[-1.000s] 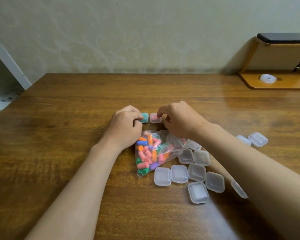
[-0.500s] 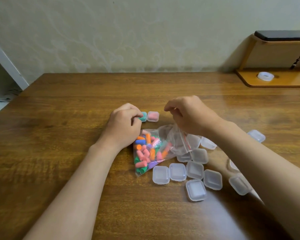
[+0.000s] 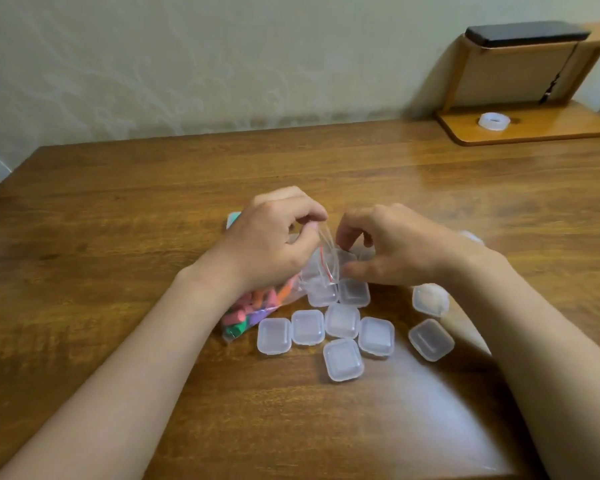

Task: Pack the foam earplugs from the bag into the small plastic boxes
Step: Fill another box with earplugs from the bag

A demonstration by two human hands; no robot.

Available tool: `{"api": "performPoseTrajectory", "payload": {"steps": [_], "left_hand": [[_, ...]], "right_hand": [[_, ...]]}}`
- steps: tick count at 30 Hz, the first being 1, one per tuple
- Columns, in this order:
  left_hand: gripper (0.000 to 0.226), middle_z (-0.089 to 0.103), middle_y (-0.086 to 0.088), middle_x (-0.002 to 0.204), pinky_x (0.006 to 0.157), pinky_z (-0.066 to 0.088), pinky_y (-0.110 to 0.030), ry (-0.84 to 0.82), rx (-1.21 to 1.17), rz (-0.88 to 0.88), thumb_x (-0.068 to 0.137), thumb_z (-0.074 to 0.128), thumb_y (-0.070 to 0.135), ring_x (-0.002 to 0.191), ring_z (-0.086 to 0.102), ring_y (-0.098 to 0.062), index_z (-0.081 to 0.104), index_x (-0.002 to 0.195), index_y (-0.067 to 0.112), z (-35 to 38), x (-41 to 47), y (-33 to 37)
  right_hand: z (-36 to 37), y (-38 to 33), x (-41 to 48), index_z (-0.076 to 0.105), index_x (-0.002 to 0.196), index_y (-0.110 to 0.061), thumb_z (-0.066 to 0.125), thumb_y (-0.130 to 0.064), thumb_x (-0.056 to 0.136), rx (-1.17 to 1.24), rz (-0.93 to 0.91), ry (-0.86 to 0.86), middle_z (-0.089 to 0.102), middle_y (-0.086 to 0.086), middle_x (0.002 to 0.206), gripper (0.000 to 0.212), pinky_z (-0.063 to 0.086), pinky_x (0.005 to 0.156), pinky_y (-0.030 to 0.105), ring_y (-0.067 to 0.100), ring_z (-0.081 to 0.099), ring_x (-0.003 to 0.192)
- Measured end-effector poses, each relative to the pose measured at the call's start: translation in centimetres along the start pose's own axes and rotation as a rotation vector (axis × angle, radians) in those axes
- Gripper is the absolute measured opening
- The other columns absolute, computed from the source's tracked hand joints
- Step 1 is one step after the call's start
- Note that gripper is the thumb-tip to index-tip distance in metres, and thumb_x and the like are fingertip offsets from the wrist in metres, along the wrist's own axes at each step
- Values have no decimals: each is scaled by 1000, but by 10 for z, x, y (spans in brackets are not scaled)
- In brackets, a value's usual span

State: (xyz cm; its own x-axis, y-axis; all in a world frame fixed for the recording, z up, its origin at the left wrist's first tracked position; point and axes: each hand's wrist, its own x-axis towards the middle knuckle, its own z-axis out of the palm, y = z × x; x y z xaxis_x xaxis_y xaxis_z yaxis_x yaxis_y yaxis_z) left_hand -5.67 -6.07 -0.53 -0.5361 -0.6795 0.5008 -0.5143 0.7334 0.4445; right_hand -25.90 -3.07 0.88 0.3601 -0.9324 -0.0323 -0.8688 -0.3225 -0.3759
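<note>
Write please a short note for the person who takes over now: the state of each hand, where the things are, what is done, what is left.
Left hand: pinches one lip of the mouth of the bag, raised off the table.
Right hand: seems to pinch the other lip; the picture is blurred.
Earplugs: those in view are inside the bag, under the left wrist.
Clear boxes: closed, look empty, clustered beside the bag.
Done: one teal-filled box peeks from behind the left hand.
Left: open the bag, fill the clear boxes.
</note>
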Motion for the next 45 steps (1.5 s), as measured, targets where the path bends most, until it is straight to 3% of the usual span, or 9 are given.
{"api": "performPoseTrajectory", "payload": {"steps": [6,11,15,17,21,28,34,38,45], "left_hand": [[17,71,1,84,71,51,-31,19,29,-41,86,60,14,78,63,-11,77,87,10,16,0,1],[19,71,1,80,75,51,-39,51,17,-11,85,58,19,74,64,-14,75,83,11,21,-13,-2],[21,69,3,76,73,51,-39,92,-5,7,85,59,24,71,57,-6,72,87,8,22,-18,-1],[23,68,4,76,74,51,-38,111,-13,14,86,60,28,70,58,-5,71,90,8,20,-19,1],[19,70,1,83,74,51,-27,161,-46,38,87,67,22,75,63,-10,71,96,5,17,-21,3],[12,72,-2,91,75,53,-31,212,3,105,86,75,9,84,67,-14,72,98,5,15,-21,0],[14,69,-6,92,75,56,-35,218,-60,102,84,75,12,86,67,-18,74,96,4,16,-21,-2],[16,70,-7,99,78,59,-39,239,-161,67,84,75,14,93,69,-18,75,97,4,17,-20,-2],[17,75,-4,92,74,60,-36,265,-160,27,83,76,16,84,72,-14,77,96,5,14,-22,1]], "right_hand": [[5,1,0,61,103,-28,77,-33,80,31,-51,42,61,-13,96,28,55,75,29,6,56,85],[2,7,-3,58,102,-28,79,-26,75,169,-99,118,58,-16,96,34,55,65,24,5,61,84],[6,8,-2,60,95,-23,71,-29,77,407,-204,241,59,-14,87,22,47,59,19,8,62,71],[10,9,0,61,95,-20,71,-31,78,523,-222,283,62,-9,88,23,53,60,28,13,65,72],[19,9,2,61,93,-12,76,-13,77,666,-240,347,67,11,95,22,59,71,53,27,72,81],[24,4,3,66,96,-12,74,-36,78,678,-136,432,70,8,92,31,59,69,54,25,72,79],[25,2,2,67,101,-7,73,-17,77,767,-142,415,73,12,96,27,60,79,53,27,73,87],[25,-2,0,66,103,-10,71,-8,74,788,-171,415,72,13,99,29,60,84,46,26,72,89],[25,-7,-2,66,106,-11,70,-6,73,821,-167,419,69,18,103,33,60,85,46,31,70,93]]}}
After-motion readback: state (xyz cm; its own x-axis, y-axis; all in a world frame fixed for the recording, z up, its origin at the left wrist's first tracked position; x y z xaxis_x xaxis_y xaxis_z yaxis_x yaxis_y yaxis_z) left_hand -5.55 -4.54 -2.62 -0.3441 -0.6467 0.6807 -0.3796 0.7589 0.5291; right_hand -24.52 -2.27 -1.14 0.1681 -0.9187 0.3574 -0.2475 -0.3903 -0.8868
